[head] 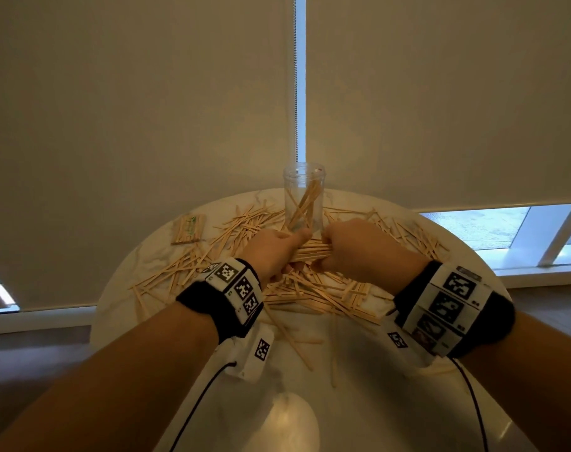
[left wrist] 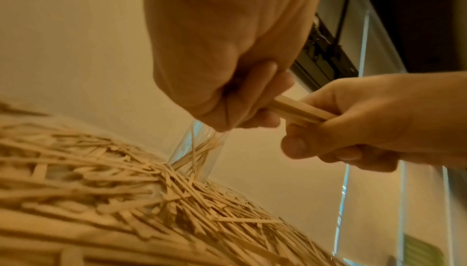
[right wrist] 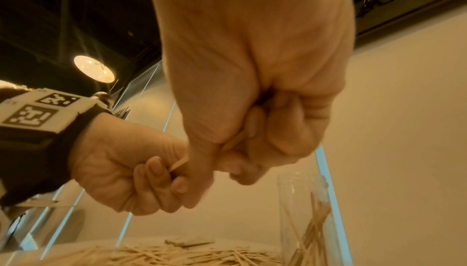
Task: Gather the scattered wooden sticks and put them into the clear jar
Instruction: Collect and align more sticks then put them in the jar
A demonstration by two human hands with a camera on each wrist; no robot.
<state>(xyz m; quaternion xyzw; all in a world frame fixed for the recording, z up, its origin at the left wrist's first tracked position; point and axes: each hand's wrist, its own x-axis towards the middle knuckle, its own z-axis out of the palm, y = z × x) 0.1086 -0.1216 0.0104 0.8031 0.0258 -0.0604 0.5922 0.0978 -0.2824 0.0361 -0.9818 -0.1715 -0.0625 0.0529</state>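
A bundle of wooden sticks lies level between my two hands, just above the table. My left hand grips its left end and my right hand grips its right end. In the left wrist view the bundle spans from my left hand to my right hand. The clear jar stands upright just behind the hands with several sticks leaning inside; the same jar shows in the right wrist view. Loose sticks cover the round white table.
A flat pack of sticks lies at the table's far left. Beige roller blinds hang behind the table, with a window strip at the right. Cables run from both wristbands over the table's near part.
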